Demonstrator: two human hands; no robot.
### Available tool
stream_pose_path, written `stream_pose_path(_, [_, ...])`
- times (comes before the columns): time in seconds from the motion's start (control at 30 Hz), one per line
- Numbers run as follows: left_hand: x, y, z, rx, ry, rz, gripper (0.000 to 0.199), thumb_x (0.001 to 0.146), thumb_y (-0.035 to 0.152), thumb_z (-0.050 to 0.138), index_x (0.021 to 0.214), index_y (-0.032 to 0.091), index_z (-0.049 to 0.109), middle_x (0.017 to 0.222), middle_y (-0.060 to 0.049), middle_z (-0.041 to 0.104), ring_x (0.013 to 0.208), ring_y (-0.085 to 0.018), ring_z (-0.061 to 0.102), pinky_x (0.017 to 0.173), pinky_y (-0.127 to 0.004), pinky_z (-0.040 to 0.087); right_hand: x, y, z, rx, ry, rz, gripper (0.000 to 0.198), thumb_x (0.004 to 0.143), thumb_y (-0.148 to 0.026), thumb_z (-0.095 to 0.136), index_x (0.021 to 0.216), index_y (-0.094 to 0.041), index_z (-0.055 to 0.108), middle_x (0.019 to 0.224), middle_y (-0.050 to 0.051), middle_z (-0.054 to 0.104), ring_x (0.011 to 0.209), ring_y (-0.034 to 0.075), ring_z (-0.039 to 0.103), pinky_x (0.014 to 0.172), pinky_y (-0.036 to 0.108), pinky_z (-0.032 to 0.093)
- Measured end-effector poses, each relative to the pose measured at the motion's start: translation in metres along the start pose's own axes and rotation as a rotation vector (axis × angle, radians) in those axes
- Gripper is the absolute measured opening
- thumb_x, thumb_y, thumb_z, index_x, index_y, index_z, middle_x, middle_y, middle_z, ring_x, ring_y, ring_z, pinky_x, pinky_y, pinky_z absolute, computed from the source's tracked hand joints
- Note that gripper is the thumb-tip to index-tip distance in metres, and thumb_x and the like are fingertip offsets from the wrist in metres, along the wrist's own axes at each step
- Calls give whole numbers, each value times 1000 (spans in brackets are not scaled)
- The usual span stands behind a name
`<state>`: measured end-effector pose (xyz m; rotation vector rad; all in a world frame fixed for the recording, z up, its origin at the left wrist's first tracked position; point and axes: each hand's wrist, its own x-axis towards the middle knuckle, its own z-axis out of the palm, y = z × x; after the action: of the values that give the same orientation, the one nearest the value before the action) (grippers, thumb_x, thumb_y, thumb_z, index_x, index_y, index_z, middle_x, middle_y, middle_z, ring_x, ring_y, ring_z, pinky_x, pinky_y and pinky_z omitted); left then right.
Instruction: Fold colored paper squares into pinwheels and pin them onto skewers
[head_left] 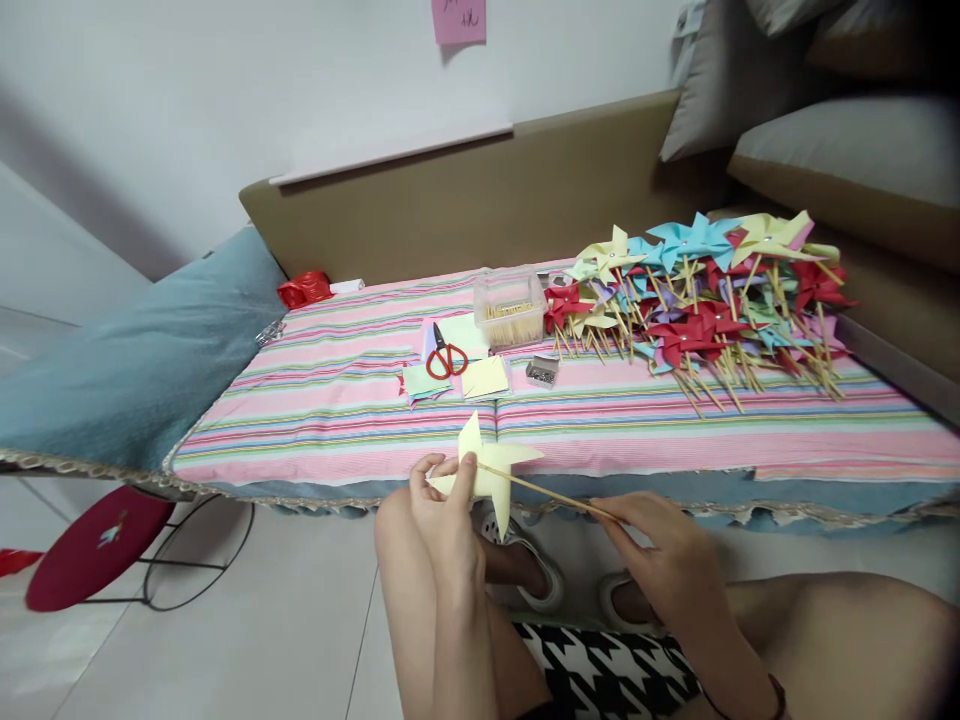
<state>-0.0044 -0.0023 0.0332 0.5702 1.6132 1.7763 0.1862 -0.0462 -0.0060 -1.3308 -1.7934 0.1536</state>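
A pale yellow paper pinwheel [495, 475] is held above my lap, its back towards me. My left hand [448, 505] pinches its centre, the thumb pressing on the end of a thin wooden stick [544, 490]. The other end of that stick is gripped between the thumb and fingers of my right hand [660, 545]. Just beyond lie stacks of yellow paper squares [485, 377] and green paper squares [426, 380]. Red-handled scissors [446, 360] rest on the paper, and a small open box of metal pins [541, 372] sits to their right.
A clear plastic box [510, 310] of wooden sticks stands on the striped cloth [337, 400]. To the right is a pile of finished coloured pinwheels [697, 290]. A red plastic bag [306, 290] lies at the back left. A dark red stool [101, 545] stands on the floor.
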Motion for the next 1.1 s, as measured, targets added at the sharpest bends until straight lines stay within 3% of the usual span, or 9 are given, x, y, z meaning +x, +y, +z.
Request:
stream_pose_path(0.13, [3, -2, 0, 25, 13, -2, 40, 62, 36, 76, 92, 21, 54, 65, 6, 60, 53, -9, 54, 54, -19, 38, 0, -1, -1, 11, 19, -71, 17, 84, -15, 63, 101, -18, 64, 85, 4, 72, 79, 18, 64, 72, 32, 51])
stream_pose_path(0.37, [6, 2, -2, -24, -19, 10, 39, 66, 41, 73, 92, 20, 53, 82, 0, 59, 67, -11, 59, 62, -22, 45, 2, -2, -3, 44, 99, -81, 10, 81, -10, 65, 87, -19, 67, 78, 2, 72, 74, 16, 64, 72, 29, 50])
stream_pose_path(0.43, [5, 6, -4, -88, -86, -11, 39, 74, 50, 63, 96, 20, 54, 98, -5, 59, 76, -14, 62, 65, -26, 48, 0, 1, -1, 72, 123, 30, 7, 82, -16, 65, 85, -20, 70, 78, 2, 73, 72, 16, 65, 70, 28, 51])
stream_pose_path(0.53, [5, 13, -8, -83, -129, 47, 39, 83, 55, 49, 102, 22, 56, 116, -8, 56, 93, -19, 62, 73, -31, 50, -3, 8, 1, 202, 75, 351, 11, 82, -28, 64, 81, -22, 73, 77, 3, 75, 68, 18, 69, 64, 27, 53])
stream_pose_path(0.63, [6, 17, -9, 50, -182, 141, 34, 83, 49, 55, 106, 24, 58, 116, -7, 58, 108, -21, 56, 86, -32, 46, -6, 14, 4, 395, -60, 648, 22, 78, -40, 63, 77, -21, 74, 72, 5, 75, 68, 22, 70, 63, 29, 55])
stream_pose_path(0.77, [13, 17, 1, 132, -379, 209, 38, 78, 37, 65, 114, 27, 57, 124, -7, 56, 116, -23, 52, 90, -33, 45, -7, 15, 5, 508, -110, 758, 28, 73, -46, 64, 76, -20, 74, 71, 7, 75, 71, 24, 70, 68, 31, 55])
stream_pose_path(0.87, [19, 14, 14, 132, -488, 215, 39, 75, 32, 69, 112, 26, 58, 124, -7, 57, 107, -21, 58, 88, -31, 47, -6, 14, 4, 542, -123, 763, 27, 72, -46, 65, 76, -20, 74, 71, 7, 75, 71, 24, 70, 69, 31, 55])
stream_pose_path(0.97, [22, 12, 24, 66, -557, 181, 31, 75, 30, 69, 104, 22, 63, 109, -6, 65, 87, -17, 64, 78, -29, 51, -5, 13, 3, 566, -131, 751, 26, 72, -45, 66, 76, -20, 74, 72, 7, 74, 71, 23, 70, 67, 30, 55])
stream_pose_path(1.1, [22, 7, 29, -45, -551, 121, 25, 71, 30, 71, 92, 18, 67, 89, -3, 69, 72, -14, 66, 72, -28, 54, -6, 16, 2, 585, -134, 767, 26, 72, -44, 67, 76, -20, 74, 72, 7, 74, 72, 24, 70, 68, 30, 55])
